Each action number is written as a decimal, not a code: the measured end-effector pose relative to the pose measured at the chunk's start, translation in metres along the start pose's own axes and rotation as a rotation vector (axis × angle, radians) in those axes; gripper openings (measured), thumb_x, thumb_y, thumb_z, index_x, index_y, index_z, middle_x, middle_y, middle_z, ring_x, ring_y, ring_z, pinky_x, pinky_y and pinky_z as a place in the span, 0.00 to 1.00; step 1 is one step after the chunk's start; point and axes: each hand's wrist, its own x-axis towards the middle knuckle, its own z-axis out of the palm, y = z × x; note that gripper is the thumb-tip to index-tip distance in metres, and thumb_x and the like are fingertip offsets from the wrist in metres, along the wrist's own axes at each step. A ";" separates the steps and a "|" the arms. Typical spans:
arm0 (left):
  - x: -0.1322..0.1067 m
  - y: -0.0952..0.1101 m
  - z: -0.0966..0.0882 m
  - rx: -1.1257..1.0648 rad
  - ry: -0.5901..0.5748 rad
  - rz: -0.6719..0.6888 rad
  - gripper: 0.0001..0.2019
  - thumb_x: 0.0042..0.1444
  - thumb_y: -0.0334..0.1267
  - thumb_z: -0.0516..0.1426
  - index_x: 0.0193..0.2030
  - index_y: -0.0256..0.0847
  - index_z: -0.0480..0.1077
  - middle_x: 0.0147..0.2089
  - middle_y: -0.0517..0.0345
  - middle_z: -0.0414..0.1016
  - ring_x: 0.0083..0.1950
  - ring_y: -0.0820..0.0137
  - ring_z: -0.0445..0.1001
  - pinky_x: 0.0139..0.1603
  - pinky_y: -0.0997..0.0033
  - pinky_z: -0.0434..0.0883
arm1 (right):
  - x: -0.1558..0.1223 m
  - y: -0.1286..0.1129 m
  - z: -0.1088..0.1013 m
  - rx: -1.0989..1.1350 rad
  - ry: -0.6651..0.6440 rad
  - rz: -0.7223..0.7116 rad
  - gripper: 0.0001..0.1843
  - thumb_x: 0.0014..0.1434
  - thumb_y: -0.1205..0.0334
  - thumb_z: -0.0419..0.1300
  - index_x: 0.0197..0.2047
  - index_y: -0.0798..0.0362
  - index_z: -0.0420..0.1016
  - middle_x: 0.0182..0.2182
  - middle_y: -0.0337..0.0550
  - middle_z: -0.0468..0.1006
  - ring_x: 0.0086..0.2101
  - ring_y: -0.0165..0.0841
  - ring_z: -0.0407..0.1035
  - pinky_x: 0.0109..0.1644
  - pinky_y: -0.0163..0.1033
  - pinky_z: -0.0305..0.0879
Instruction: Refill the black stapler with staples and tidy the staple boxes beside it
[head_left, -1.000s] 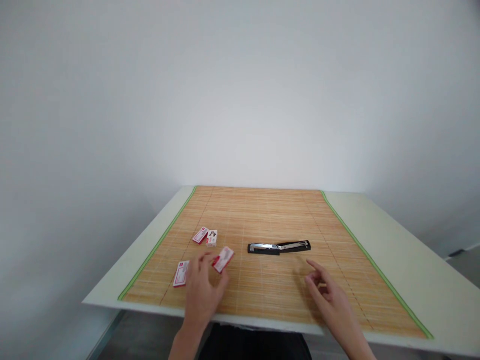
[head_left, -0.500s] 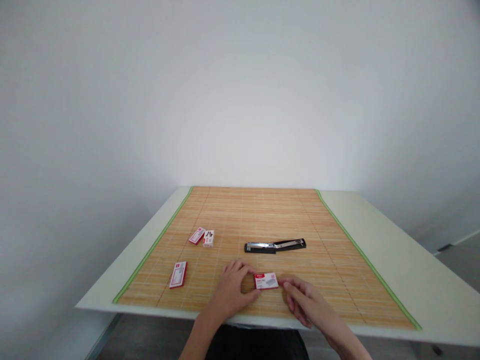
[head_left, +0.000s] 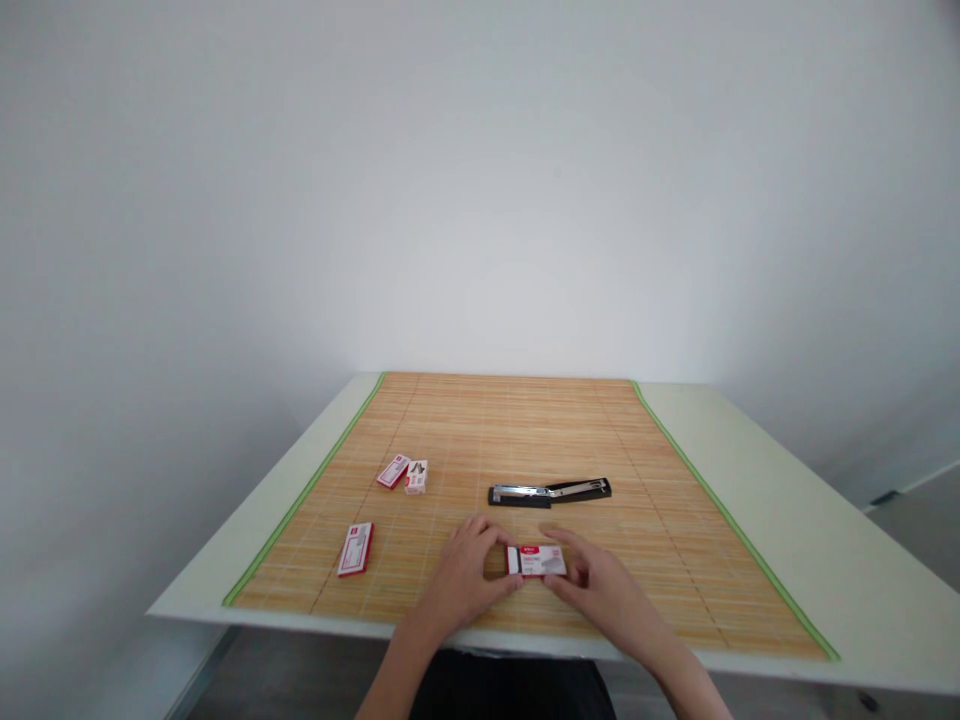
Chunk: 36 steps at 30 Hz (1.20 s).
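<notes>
Both of my hands hold one small red and white staple box (head_left: 535,560) just above the bamboo mat (head_left: 675,520), near the table's front edge. My left hand (head_left: 465,578) pinches its left end. My right hand (head_left: 600,590) grips its right end with curled fingers. Behind the box lies a black stapler (head_left: 550,492), swung open flat with its metal rail showing.
Three more red and white staple boxes lie on the mat to the left: two close together (head_left: 405,473) and one nearer the front (head_left: 355,549). The mat has green edging and covers a pale table (head_left: 825,540) set against a white wall.
My left hand carried a staple box from the left side of the mat to the middle front. My right hand came in and closed on its other end.
</notes>
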 end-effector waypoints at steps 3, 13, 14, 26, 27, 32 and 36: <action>-0.002 -0.003 0.000 0.036 -0.001 0.016 0.16 0.54 0.43 0.68 0.48 0.49 0.73 0.51 0.58 0.73 0.55 0.59 0.70 0.56 0.61 0.65 | 0.000 -0.007 -0.004 -0.199 -0.061 -0.049 0.22 0.60 0.56 0.63 0.58 0.42 0.76 0.28 0.35 0.76 0.31 0.34 0.71 0.35 0.36 0.55; -0.005 -0.009 0.001 0.084 0.012 0.010 0.17 0.54 0.45 0.69 0.49 0.50 0.73 0.51 0.59 0.74 0.54 0.59 0.70 0.56 0.60 0.64 | -0.003 -0.003 -0.024 -0.295 -0.042 -0.050 0.23 0.60 0.55 0.64 0.59 0.43 0.76 0.27 0.35 0.76 0.29 0.34 0.71 0.34 0.35 0.56; -0.005 -0.008 0.000 0.080 0.010 0.012 0.17 0.54 0.46 0.69 0.48 0.50 0.73 0.50 0.60 0.74 0.54 0.59 0.70 0.55 0.60 0.64 | -0.002 -0.008 -0.024 -0.295 -0.037 -0.057 0.22 0.60 0.54 0.64 0.58 0.43 0.77 0.28 0.36 0.77 0.29 0.34 0.71 0.34 0.35 0.56; -0.006 -0.010 0.001 0.059 0.029 0.027 0.18 0.53 0.45 0.70 0.49 0.51 0.73 0.50 0.60 0.74 0.55 0.60 0.70 0.56 0.61 0.64 | 0.043 -0.071 -0.011 -0.771 -0.237 -0.364 0.06 0.58 0.60 0.66 0.40 0.46 0.84 0.35 0.46 0.86 0.39 0.44 0.78 0.39 0.39 0.60; -0.006 -0.010 0.001 0.060 0.032 0.024 0.17 0.53 0.45 0.70 0.48 0.51 0.73 0.50 0.60 0.74 0.55 0.60 0.71 0.56 0.61 0.64 | 0.045 -0.072 -0.011 -0.801 -0.262 -0.392 0.06 0.58 0.59 0.66 0.39 0.47 0.85 0.35 0.46 0.86 0.38 0.44 0.79 0.39 0.39 0.60; -0.006 -0.010 0.002 0.064 0.047 0.018 0.18 0.52 0.46 0.70 0.48 0.50 0.73 0.50 0.61 0.74 0.53 0.60 0.71 0.55 0.60 0.64 | 0.049 -0.074 -0.005 -0.903 -0.316 -0.430 0.07 0.59 0.61 0.64 0.37 0.51 0.84 0.35 0.51 0.85 0.37 0.44 0.78 0.38 0.39 0.61; -0.006 -0.010 0.002 0.061 0.040 0.024 0.18 0.52 0.45 0.70 0.48 0.50 0.73 0.50 0.60 0.74 0.54 0.59 0.71 0.55 0.60 0.64 | 0.047 -0.073 -0.009 -0.822 -0.293 -0.395 0.06 0.58 0.63 0.63 0.36 0.52 0.83 0.34 0.49 0.85 0.35 0.40 0.77 0.36 0.37 0.57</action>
